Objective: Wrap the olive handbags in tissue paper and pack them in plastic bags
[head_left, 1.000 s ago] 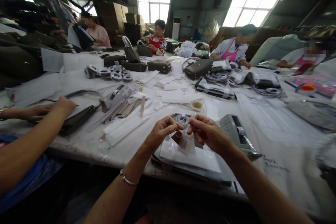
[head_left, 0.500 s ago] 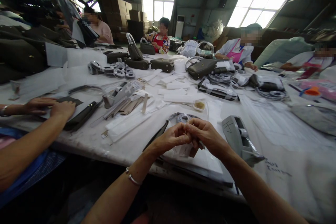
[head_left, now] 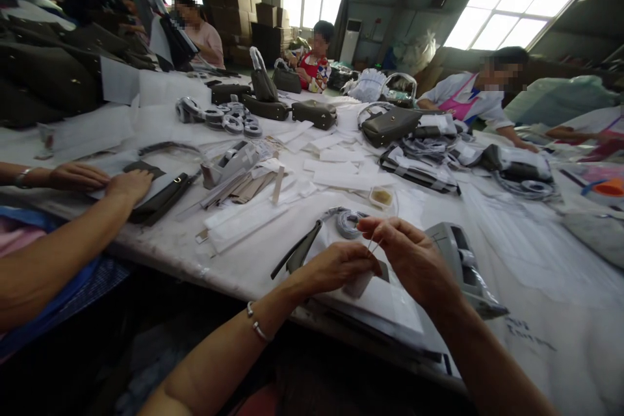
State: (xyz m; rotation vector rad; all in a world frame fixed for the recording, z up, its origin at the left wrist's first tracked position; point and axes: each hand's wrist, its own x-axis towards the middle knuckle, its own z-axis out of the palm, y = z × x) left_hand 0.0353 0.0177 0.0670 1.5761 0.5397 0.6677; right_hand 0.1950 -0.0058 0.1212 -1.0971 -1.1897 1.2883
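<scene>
Close together over the table's near edge, both of my hands are closed. A thin light string point(head_left: 372, 246) is stretched between their fingertips. My right hand point(head_left: 414, 253) pinches its upper end. My left hand point(head_left: 336, 268) grips the lower end, and a pale hang tag point(head_left: 358, 285) dangles beneath its fingers. What else the left fingers cover is hidden. Below the hands lies an olive-grey handbag point(head_left: 303, 248) under white paper sheets point(head_left: 394, 304). Beside them on the bag is a plastic-wrapped coil of strap point(head_left: 346, 223).
To the right stands a grey tape dispenser point(head_left: 451, 244); another dispenser point(head_left: 234, 161) sits left of centre. A small clear tray point(head_left: 383, 197) lies ahead. At left, a co-worker's hands point(head_left: 127, 187) press on another bag. Handbags point(head_left: 314, 114) and wrapped coils point(head_left: 233, 122) lie farther back.
My right hand has moved up and right, away from my left hand, and the string now shows between them. The whole view has shifted slightly.
</scene>
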